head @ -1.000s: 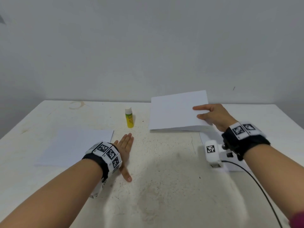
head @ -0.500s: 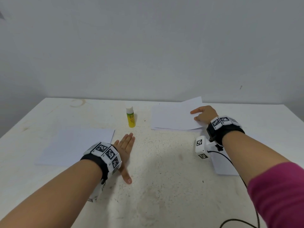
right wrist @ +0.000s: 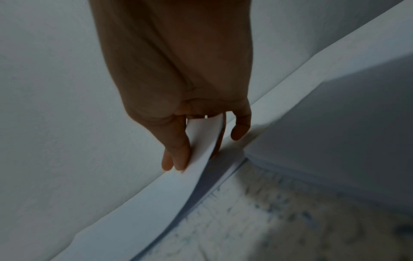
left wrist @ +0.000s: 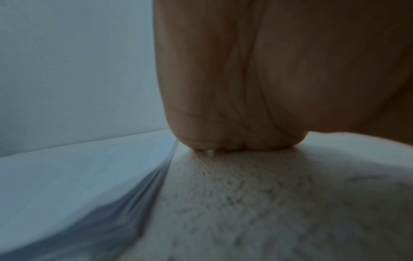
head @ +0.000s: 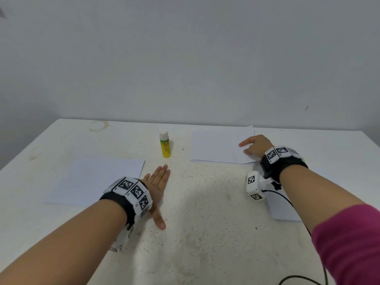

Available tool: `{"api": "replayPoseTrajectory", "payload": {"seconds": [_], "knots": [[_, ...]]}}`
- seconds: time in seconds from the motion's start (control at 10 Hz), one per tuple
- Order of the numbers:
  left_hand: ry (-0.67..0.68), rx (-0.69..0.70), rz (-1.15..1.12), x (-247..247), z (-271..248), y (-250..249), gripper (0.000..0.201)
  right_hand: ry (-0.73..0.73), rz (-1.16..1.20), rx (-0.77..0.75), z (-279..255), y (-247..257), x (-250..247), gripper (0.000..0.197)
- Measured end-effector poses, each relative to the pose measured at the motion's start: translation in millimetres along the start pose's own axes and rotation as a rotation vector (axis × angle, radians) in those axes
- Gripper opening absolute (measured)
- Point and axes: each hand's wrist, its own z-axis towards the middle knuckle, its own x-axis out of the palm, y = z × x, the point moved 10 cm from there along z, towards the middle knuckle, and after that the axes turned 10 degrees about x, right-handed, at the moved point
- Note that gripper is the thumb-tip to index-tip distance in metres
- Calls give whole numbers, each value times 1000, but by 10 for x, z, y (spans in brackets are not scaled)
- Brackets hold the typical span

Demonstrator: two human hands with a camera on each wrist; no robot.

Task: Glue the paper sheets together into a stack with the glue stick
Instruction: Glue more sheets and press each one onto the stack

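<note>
Sheet-laying step, I judge: my right hand (head: 256,146) pinches the top sheet (right wrist: 196,159) on the stack (head: 220,148) right of the glue stick (head: 165,145); left hand (head: 157,183) lies flat, empty, nearer me. Next, uncap it.

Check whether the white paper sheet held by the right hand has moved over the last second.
Yes. The white paper sheet was lifted and tilted toward the camera; it has dropped almost flat onto the table, right of the yellow glue stick. The right hand pinches its edge.
</note>
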Motion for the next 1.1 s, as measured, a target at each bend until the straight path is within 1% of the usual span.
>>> {"api": "replayPoseTrajectory", "payload": {"seconds": [0.3,0.5,0.7,0.9,1.1], "knots": [[-5,6,-3,-14,-20,-18,153,7,-2,10,29,-2,1,25],[-10,13,-15,-13,-7,-12,154,17,25,18,9,3,-29,28],[-10,21,-19,-9,-1,-7,154,40,5,27,-17,34,-7,28],[-12,23,-18,-2,9,2,154,38,-66,42,-25,43,30,27],[-7,25,-18,6,13,3,155,18,-230,82,-3,37,72,29]]}}
